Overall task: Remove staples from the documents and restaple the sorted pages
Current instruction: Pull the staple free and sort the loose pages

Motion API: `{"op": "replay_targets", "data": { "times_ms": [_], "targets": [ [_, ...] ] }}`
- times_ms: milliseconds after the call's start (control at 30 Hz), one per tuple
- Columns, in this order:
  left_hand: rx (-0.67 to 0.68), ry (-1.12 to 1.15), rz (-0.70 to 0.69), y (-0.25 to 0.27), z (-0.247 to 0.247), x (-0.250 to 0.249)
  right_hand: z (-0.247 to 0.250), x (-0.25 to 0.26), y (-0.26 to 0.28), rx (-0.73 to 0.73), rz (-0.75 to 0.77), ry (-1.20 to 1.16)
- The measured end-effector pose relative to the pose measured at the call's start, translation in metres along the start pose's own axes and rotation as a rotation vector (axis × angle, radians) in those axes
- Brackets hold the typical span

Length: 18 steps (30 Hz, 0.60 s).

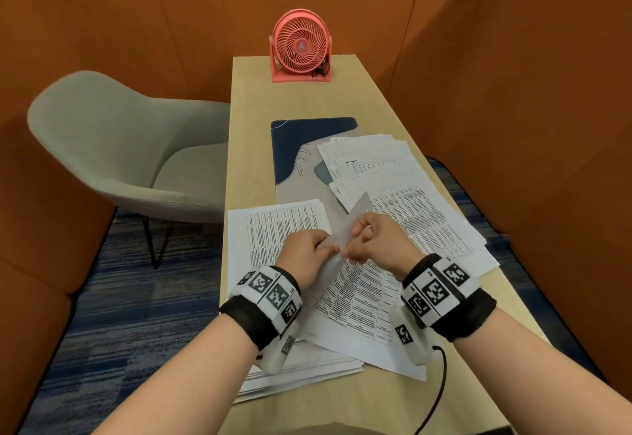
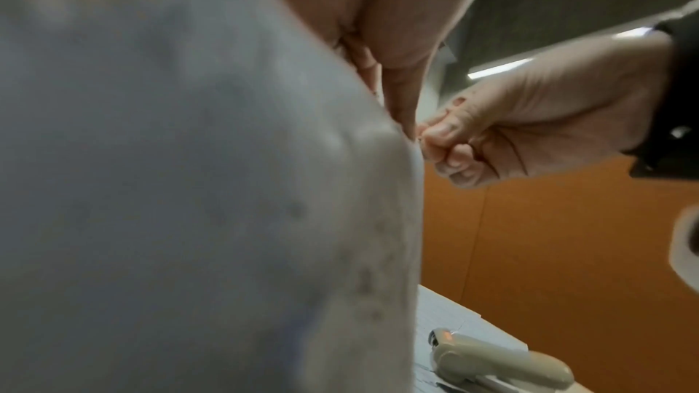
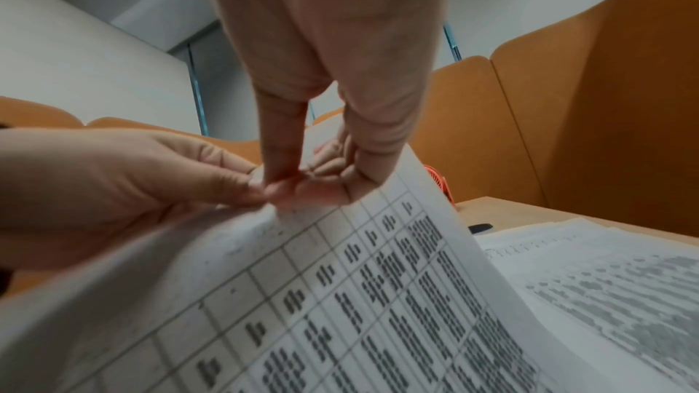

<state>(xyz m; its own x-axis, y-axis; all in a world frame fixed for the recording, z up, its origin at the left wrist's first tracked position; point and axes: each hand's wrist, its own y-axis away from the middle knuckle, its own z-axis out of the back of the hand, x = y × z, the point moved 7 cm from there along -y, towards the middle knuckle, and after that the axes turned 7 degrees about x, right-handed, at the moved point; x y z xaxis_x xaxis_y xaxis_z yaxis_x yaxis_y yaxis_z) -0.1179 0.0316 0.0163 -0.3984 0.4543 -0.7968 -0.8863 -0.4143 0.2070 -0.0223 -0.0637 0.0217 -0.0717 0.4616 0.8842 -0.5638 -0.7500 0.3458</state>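
Observation:
A stapled document [image 1: 357, 215] printed with tables is lifted off the papers at mid-table, its corner raised between both hands. My left hand [image 1: 321, 246] pinches that corner from the left. My right hand [image 1: 355, 241] pinches the same corner from the right with thumb and index finger. In the right wrist view the right hand [image 3: 287, 187] and left hand [image 3: 247, 187] meet at the tip of the document [image 3: 340, 295]. From the left wrist, the document [image 2: 189, 190] fills the picture and the right hand [image 2: 429, 136] nips its edge. No staple shows clearly. A beige stapler [image 2: 499, 366] lies on the papers.
Loose printed sheets [image 1: 427, 226] spread over the narrow wooden table [image 1: 253, 126], with a pile [image 1: 372, 157] on a blue desk mat [image 1: 297, 140] and a stack [image 1: 307, 369] under my left wrist. A pink fan [image 1: 301, 46] stands at the far end. A grey chair [image 1: 119, 147] sits left.

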Motion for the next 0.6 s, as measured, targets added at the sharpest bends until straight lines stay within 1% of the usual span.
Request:
{"op": "replay_targets", "data": {
  "times_ms": [133, 333, 500, 600],
  "targets": [
    [0.017, 0.13, 0.039, -0.001, -0.003, 0.011, -0.005, -0.012, 0.007, -0.077, 0.06, -0.015],
    [0.047, 0.212, 0.092, -0.002, -0.009, 0.021, -0.01, -0.015, 0.014, -0.088, 0.111, -0.17],
    [0.083, 0.317, 0.139, -0.003, -0.01, 0.024, -0.01, -0.015, 0.015, -0.103, 0.126, -0.209],
    [0.074, 0.401, 0.186, -0.002, -0.01, 0.03, -0.009, -0.018, 0.014, -0.138, 0.121, -0.167]
  ]
}}
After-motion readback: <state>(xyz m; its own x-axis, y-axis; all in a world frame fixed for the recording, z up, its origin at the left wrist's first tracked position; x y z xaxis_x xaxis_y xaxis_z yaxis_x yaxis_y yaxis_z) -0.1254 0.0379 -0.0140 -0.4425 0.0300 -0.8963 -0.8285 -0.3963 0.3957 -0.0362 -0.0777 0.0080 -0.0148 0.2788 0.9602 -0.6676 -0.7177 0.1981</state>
